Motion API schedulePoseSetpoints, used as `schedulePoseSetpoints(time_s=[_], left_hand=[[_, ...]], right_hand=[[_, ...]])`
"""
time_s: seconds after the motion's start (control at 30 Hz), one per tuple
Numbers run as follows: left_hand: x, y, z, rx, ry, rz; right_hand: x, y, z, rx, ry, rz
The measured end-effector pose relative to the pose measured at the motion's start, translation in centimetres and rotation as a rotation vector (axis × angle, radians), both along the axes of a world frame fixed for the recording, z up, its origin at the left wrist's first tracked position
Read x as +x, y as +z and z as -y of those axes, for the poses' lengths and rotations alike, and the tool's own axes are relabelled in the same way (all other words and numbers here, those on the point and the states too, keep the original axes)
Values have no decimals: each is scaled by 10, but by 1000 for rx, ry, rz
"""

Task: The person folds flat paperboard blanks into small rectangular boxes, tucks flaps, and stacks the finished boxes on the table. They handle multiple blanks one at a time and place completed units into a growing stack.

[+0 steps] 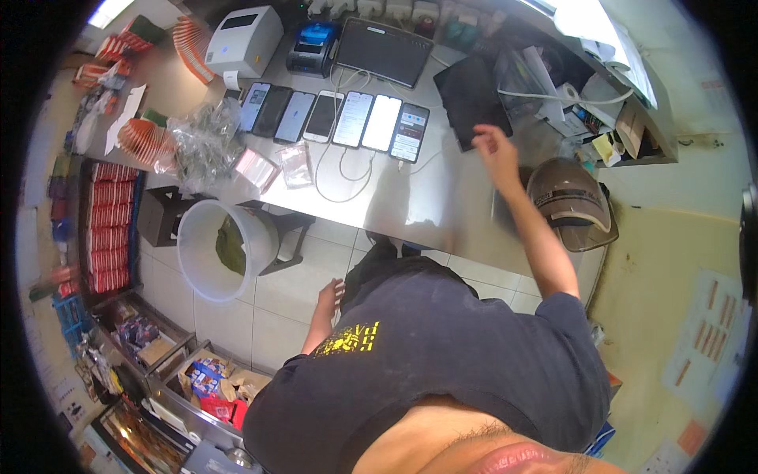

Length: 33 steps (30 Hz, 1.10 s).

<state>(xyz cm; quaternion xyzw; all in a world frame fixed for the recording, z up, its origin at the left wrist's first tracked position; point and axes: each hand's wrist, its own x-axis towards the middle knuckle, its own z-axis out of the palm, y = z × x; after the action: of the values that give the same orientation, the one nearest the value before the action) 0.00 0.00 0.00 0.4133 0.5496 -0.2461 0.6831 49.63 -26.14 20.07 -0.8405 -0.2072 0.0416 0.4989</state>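
My right hand (496, 156) reaches over the right part of the metal table, its fingers loosely bent and apart with nothing in them. Just under its fingertips lies a black tablet (472, 93); whether they touch it I cannot tell. My left hand (330, 297) hangs low beside my body, fingers slightly curled, holding nothing that I can see. Left of the tablet, several phones lie in a row. The rightmost phone (410, 133) has a lit screen, as does the white-screened phone (381, 123) beside it. White charging cables (345, 175) run around them.
Behind the phones stand a white label printer (246, 46), a small blue-black printer (313, 49) and a closed dark laptop (384, 49). Clear plastic bags (207, 142) cover the table's left. A brown cap (564, 193) sits at the right edge. A translucent bin (207, 284) stands below.
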Motion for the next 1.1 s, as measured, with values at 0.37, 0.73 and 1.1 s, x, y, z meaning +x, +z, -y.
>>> schedulePoseSetpoints(time_s=[0.37, 0.73, 1.1], left_hand=[[-135, 3, 136, 79, 115, -117], [-201, 33, 152, 175, 382, -31], [-446, -64, 107, 33, 153, -114]], right_hand=[[-298, -56, 11, -141, 798, -746], [-233, -69, -34, -273, 816, -445], [-327, -235, -30, -645, 431, -750]])
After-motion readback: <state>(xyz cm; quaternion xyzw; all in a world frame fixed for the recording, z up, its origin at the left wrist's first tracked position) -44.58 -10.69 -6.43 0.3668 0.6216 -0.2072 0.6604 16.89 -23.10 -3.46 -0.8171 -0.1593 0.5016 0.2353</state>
